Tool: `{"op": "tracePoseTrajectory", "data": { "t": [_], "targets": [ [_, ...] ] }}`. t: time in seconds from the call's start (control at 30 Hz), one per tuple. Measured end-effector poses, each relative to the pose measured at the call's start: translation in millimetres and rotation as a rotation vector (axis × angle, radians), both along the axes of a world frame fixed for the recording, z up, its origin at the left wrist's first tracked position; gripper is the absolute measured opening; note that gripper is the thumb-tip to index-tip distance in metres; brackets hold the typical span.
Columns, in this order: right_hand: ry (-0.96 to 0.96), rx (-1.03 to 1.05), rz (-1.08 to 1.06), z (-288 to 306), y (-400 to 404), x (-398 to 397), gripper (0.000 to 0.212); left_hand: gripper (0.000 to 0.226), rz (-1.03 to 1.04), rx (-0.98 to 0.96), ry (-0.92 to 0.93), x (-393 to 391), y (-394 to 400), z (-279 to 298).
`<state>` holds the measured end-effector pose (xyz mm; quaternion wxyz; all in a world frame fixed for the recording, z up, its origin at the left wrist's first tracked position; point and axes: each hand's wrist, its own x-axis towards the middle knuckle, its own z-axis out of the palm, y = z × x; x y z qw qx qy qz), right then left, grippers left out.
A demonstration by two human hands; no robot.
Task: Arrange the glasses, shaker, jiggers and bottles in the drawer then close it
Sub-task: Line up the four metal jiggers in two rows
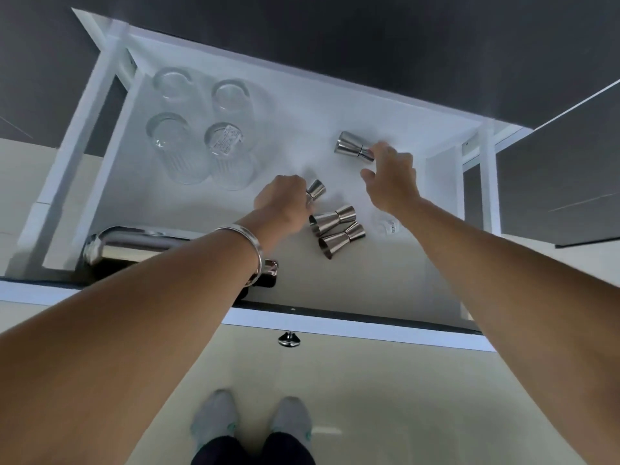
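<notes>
The white drawer [339, 105] stands pulled open below me. Several clear ribbed glasses [177, 146] stand upside down at its back left. A steel shaker [134, 245] lies on its side along the front left, partly hidden by my left forearm. My left hand [285, 199] is shut on one steel jigger [317, 190] in the middle of the drawer. My right hand [391, 177] grips the end of another jigger [350, 146] further back. Two more jiggers [332, 218] [340, 239] lie side by side between my hands. No bottles are visible.
The drawer's front panel [335, 325] carries a small chrome knob [289, 339]. A dark worktop [369, 35] overhangs the back. A small clear item with a label [385, 226] lies near the right wall. My feet in grey socks [251, 421] stand on the pale floor.
</notes>
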<state>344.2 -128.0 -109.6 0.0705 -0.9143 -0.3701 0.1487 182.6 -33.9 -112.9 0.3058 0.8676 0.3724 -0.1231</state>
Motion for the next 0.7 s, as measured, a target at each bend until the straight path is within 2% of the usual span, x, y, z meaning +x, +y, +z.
{"op": "tracePoseTrajectory", "data": {
  "t": [0.13, 0.27, 0.43, 0.5, 0.6, 0.7],
  "targets": [
    [-0.087, -0.026, 0.004, -12, 10, 9, 0.032, 0.02, -0.022, -0.042, -0.006, 2, 6, -12],
    [-0.138, 0.003, -0.039, -22, 11, 4, 0.024, 0.029, 0.035, -0.067, -0.16, 7, 12, -10],
    [0.056, 0.382, -0.087, -14, 11, -9, 0.025, 0.031, 0.203, -0.04, -0.284, 24, 16, 1],
    [0.051, 0.449, -0.062, -4, 13, -10, 0.025, 0.029, 0.271, -0.04, -0.34, 28, 20, 2],
    [0.055, 0.403, 0.011, 6, 19, -12, 0.024, 0.026, 0.313, -0.048, -0.386, 29, 26, 2],
    [0.077, 0.365, 0.048, 7, 24, -14, 0.025, 0.021, 0.328, -0.03, -0.341, 29, 28, 3]
  ]
}}
